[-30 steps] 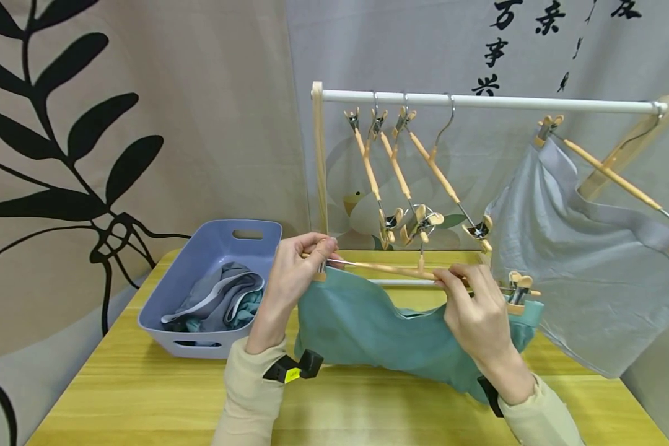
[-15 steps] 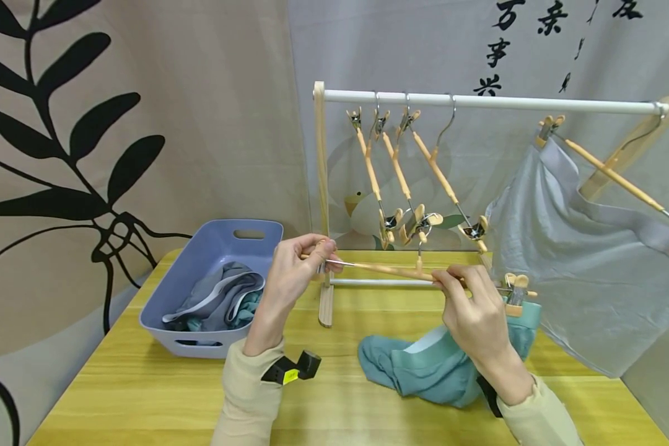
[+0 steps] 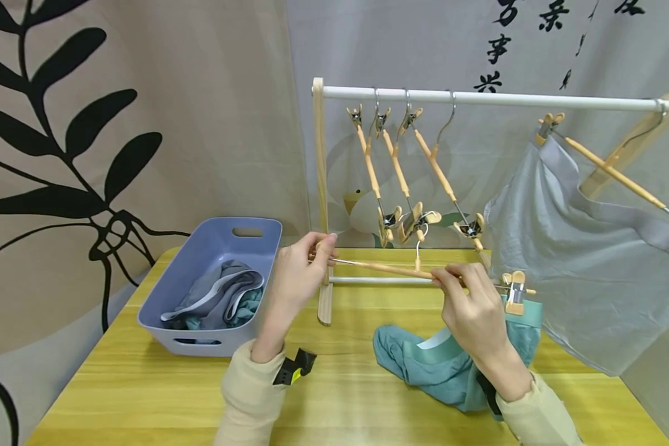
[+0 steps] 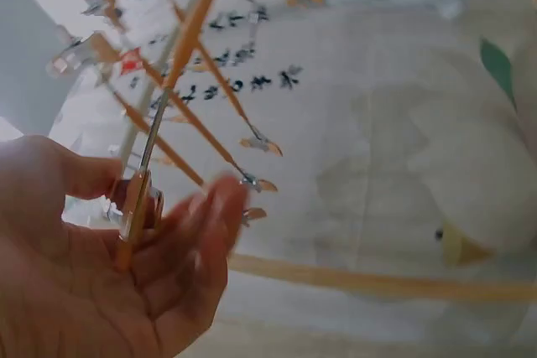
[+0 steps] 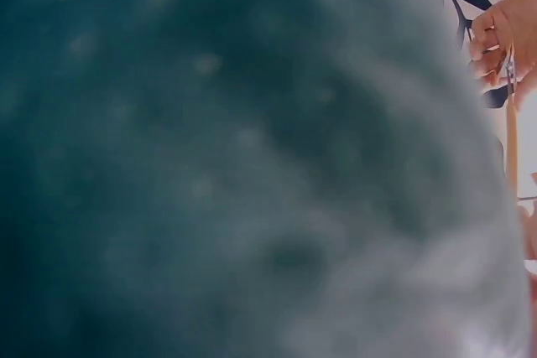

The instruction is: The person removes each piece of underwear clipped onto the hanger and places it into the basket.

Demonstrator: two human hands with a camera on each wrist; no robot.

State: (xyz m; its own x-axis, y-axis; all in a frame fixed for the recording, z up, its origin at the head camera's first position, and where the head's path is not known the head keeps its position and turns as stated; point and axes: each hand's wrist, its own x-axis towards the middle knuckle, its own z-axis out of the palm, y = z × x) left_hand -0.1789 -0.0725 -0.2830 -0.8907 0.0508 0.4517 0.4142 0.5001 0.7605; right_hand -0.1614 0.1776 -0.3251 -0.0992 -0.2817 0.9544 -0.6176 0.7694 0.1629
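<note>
A wooden clip hanger (image 3: pixel 387 267) is held level above the table by both hands. My left hand (image 3: pixel 298 266) holds its left end; in the left wrist view the thumb and blurred fingers are around the clip (image 4: pixel 138 203). My right hand (image 3: pixel 474 310) grips the bar right of the hook. A teal garment (image 3: pixel 429 365), which looks like underpants, hangs from the right clip (image 3: pixel 515 292) by one end of its waistband. Its other end lies crumpled on the table, partly behind the right hand. Teal cloth (image 5: pixel 235 157) fills most of the right wrist view.
Behind the hands stands a rack with a white rail (image 3: pixel 496 98). Several clip hangers (image 3: pixel 398 164) hang from it, and a pale grey garment (image 3: pixel 585 248) hangs at its right. A blue basket (image 3: pixel 206 238) with grey and teal clothes stands on the wooden table (image 3: pixel 161 396) at left.
The left end of the teal garment has come off the left clip and dropped to the table. Both hands still hold the hanger in nearly the same place.
</note>
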